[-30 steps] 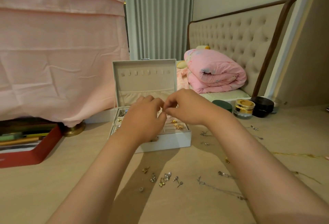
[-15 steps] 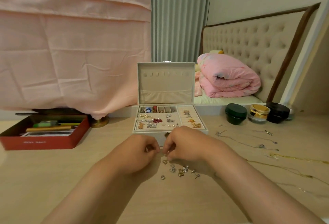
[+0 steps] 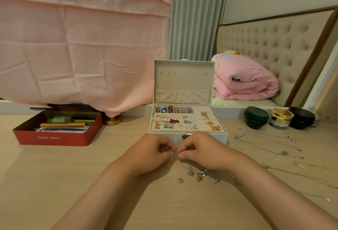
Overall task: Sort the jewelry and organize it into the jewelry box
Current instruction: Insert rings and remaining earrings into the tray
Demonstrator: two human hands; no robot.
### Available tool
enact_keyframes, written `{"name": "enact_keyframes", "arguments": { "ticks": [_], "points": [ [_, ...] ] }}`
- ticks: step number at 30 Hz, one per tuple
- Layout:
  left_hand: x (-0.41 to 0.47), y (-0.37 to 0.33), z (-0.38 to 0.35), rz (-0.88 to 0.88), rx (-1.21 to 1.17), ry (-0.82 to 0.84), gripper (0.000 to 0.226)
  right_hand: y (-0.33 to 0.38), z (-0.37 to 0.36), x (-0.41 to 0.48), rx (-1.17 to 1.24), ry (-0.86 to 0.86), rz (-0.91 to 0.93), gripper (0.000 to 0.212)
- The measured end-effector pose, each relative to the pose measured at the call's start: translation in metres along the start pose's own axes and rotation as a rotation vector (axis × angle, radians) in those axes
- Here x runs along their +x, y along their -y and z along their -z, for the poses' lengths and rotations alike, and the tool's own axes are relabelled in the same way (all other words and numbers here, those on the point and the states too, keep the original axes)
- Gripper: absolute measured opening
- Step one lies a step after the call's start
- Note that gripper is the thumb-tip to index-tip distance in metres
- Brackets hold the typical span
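A white jewelry box [image 3: 224, 135] stands open on the table, its lid upright and its tray compartments holding several earrings and studs. Just in front of it my left hand [image 3: 151, 152] and my right hand [image 3: 202, 151] meet with curled fingers. Between their fingertips they pinch a small gold earring [image 3: 176, 156]. A little pile of loose earrings [image 3: 198, 174] lies on the table below my right hand. Silver necklaces [image 3: 265, 145] and a gold chain [image 3: 300, 165] lie spread out to the right.
A red tin [image 3: 53, 136] with pens sits at the left. Three round jars, green [image 3: 256, 117], gold [image 3: 281, 118] and black [image 3: 301, 117], stand at the back right. A brass lamp base [image 3: 113, 120] is under the pink cloth. A bed lies behind.
Both hands came back from over the box tray to the table in front of it, and now pinch a small earring together. The view has pulled back from the box.
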State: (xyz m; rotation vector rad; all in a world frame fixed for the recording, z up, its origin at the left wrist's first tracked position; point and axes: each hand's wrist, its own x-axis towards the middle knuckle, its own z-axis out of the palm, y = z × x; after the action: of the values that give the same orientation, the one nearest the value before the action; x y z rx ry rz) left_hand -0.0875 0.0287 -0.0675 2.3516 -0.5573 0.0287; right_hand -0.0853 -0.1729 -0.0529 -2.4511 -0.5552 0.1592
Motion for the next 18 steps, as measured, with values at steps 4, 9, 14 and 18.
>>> {"name": "enact_keyframes", "arguments": {
  "ticks": [4, 9, 14, 18],
  "points": [
    [0.0, 0.0, -0.008, -0.036, -0.288, -0.206, 0.014, 0.002, 0.005, -0.007, 0.461, -0.015, -0.125, 0.015],
    [-0.001, -0.008, -0.012, -0.039, -0.542, -0.292, 0.019, 0.01, 0.015, -0.009, 0.788, 0.011, -0.289, 0.021],
    [-0.001, -0.014, -0.016, -0.027, -0.605, -0.336, 0.014, 0.011, 0.014, -0.009, 0.964, 0.069, -0.357, 0.032],
    [-0.003, -0.015, -0.017, -0.011, -0.644, -0.318, 0.009, 0.013, 0.011, -0.01, 0.952, 0.073, -0.374, 0.036]
  ]
}}
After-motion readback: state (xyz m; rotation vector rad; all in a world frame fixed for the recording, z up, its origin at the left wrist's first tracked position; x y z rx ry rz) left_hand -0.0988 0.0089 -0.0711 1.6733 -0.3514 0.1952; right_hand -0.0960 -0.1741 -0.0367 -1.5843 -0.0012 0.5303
